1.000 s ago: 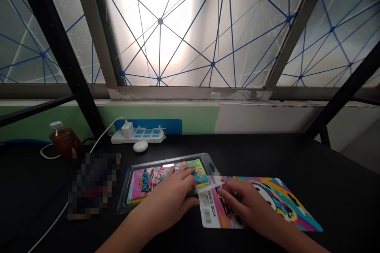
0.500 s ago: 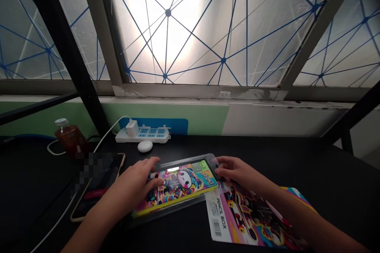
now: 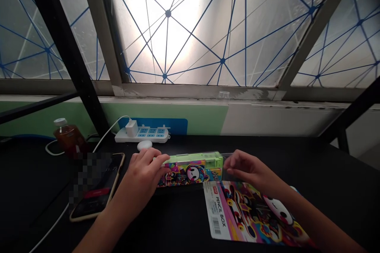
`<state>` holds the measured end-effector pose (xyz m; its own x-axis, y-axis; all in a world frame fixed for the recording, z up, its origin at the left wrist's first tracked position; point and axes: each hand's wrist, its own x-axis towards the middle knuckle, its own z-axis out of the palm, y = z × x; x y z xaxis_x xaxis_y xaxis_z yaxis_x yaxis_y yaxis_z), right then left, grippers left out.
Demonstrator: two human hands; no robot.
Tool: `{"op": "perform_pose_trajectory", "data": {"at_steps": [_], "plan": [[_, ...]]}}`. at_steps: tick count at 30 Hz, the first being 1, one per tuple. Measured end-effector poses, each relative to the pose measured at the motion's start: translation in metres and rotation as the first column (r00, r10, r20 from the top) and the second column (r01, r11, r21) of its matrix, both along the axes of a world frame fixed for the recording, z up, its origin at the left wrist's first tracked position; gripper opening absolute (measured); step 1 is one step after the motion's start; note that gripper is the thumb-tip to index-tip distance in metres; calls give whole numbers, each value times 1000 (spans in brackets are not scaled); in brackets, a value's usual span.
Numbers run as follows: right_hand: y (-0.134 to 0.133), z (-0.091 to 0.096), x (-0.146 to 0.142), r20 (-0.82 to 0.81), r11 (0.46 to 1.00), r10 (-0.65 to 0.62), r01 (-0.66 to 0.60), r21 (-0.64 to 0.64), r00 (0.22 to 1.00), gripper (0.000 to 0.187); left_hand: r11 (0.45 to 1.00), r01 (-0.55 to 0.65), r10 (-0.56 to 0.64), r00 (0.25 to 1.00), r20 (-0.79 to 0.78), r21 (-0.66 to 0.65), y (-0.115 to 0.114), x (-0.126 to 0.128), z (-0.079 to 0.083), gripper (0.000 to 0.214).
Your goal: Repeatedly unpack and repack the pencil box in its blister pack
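Pencil box (image 3: 192,168) on the bench (image 3: 332,174), our left hand (image 3: 142,176) curled against its end, our right hand (image 3: 249,170) open just beside it.

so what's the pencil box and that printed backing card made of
The pencil box looks like moulded plastic, going by its rigid squared edges and glossy lime rim. The backing card seems coated paperboard: thin, flat, with a smooth printed sheen.

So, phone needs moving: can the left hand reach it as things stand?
Probably yes: the left hand sits beside the phone, nothing between them; it merely touches the pencil box.
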<state>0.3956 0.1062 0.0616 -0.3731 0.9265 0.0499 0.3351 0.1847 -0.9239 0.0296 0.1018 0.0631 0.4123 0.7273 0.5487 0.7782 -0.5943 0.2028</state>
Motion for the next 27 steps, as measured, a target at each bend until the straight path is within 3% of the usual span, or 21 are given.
{"op": "perform_pose_trajectory", "data": {"at_steps": [6,12,19,22,27], "plan": [[2,0,1,225,996,-73,59,68,972,38,999,7,-6,1000,-8,44,4,3,-4,25],[-6,0,16,499,970,-228,153,187,836,52,1000,-29,29,999,-22,1,10,4,-4,36],[-46,-34,22,684,966,-213,45,254,698,74,995,-25,22,999,-34,-94,24,1,-17,31],[-53,-43,26,686,967,-206,37,252,698,72,993,-41,38,999,-26,-108,26,0,-17,28],[-57,-41,16,657,963,-178,-8,270,732,64,988,15,-14,1000,2,-155,14,10,-10,24]]}}
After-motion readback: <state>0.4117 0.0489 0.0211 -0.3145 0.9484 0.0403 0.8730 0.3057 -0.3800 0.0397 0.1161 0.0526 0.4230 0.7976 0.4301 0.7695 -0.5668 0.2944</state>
